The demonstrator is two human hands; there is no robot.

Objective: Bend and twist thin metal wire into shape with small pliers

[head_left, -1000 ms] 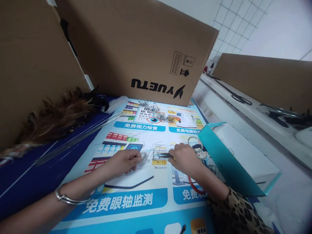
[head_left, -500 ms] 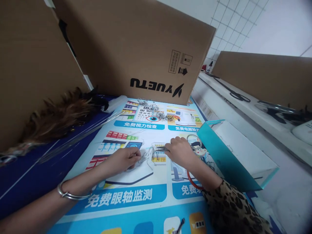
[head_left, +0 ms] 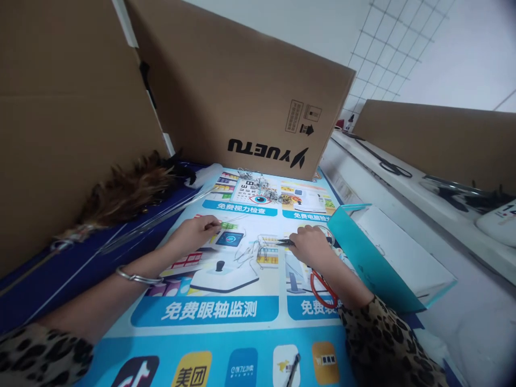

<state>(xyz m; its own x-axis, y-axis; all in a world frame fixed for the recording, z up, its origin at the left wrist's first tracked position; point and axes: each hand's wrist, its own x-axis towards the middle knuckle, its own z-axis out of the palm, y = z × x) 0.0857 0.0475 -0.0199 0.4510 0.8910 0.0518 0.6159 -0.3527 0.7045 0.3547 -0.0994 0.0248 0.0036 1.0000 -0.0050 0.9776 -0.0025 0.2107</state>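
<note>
In the head view my left hand [head_left: 199,235] is raised left of the middle, its fingertips pinched together. Whatever sits between them is too small to make out. My right hand [head_left: 310,244] is wrapped round a pointed tool with dark jaws [head_left: 285,242]. The tool points left, and my palm hides its handle, so I cannot tell whether it is pliers or scissors. Loose thin wires [head_left: 258,251] lie on the printed sheet between my hands, just left of the jaws. Red loops [head_left: 318,293] show beside my right forearm.
A teal box [head_left: 374,258] with a white inside stands at the right. Tangled wire pieces [head_left: 266,191] lie at the back before a large cardboard box [head_left: 258,97]. At the left are a brown feather bundle [head_left: 124,193] and clear plastic strips [head_left: 161,215].
My left hand has moved away up and left from the loose wires. My right hand has drawn the tool to the right, off the wires. The view has shifted slightly.
</note>
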